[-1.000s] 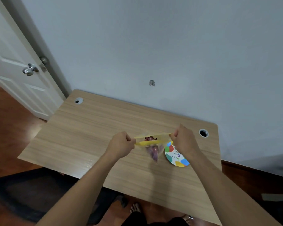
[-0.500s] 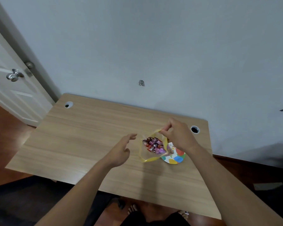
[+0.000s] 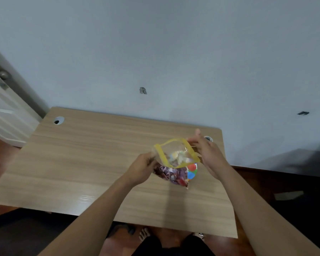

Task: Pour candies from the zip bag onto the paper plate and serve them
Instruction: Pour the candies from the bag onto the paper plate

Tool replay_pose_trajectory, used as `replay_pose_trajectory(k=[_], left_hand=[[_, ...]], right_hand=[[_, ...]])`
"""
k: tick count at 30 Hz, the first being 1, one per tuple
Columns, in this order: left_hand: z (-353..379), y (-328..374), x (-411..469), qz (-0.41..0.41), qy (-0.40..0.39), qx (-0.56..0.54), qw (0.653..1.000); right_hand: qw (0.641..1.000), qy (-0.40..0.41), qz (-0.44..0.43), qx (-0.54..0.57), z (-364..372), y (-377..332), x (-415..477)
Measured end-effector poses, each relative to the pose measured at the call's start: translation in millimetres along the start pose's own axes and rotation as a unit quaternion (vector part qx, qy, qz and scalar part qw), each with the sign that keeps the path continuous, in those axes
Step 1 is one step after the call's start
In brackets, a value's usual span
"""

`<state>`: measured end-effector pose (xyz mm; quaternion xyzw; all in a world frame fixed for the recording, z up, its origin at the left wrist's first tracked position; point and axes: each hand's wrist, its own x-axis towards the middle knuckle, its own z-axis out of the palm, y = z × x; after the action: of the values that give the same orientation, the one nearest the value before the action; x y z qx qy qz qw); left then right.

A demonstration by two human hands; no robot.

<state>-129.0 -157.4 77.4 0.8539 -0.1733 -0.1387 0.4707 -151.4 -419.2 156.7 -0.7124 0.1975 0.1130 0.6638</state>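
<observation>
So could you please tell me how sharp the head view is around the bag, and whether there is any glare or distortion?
In the head view, the right hand and the zip bag are smeared by motion blur, so the candies read only as coloured blobs; a pale glare patch sits on the table near its front edge; the wide-angle lens bows the table's edges and the door frame.

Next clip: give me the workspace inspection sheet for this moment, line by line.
Surface: wooden desk, two cable holes, one by the left far corner.
Job's things: zip bag open at its yellow mouth, candies inside; paper plate mostly hidden beneath it.
Clutter: nothing seen.
Hands: left hand grips the bag's side; right hand at the mouth's edge, grip unclear.
Cables: nothing seen.
Surroundings: plain wall, white door at left, dark wood floor.
</observation>
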Motion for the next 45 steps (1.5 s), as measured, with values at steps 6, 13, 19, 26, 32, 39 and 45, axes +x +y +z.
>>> replay_pose_trajectory(k=[6,13,19,26,32,39,45], left_hand=[[25,19,9,-0.063,-0.023,-0.072,0.995],[61,24,18,-0.095,-0.102,-0.111,0.984],[97,20,22,-0.154,-0.122,-0.138,0.971],[140,-27,29,-0.230,-0.112,-0.156,0.954],[153,-35,31,-0.273,-0.151,-0.112,0.944],[162,-49,31,-0.336,-0.162,-0.092,0.923],[173,-65,33,-0.383,-0.156,-0.084,0.907]], right_hand=[[0.993,-0.013,0.096,0.074,-13,60,3],[0.996,-0.054,0.066,-0.031,-15,83,-3],[0.987,-0.060,0.072,-0.134,-25,122,7],[0.983,-0.045,0.132,-0.123,-32,167,31],[0.972,-0.063,0.155,-0.165,-35,194,45],[0.965,-0.098,0.176,-0.170,-35,197,50],[0.960,-0.091,0.189,-0.183,-36,209,60]])
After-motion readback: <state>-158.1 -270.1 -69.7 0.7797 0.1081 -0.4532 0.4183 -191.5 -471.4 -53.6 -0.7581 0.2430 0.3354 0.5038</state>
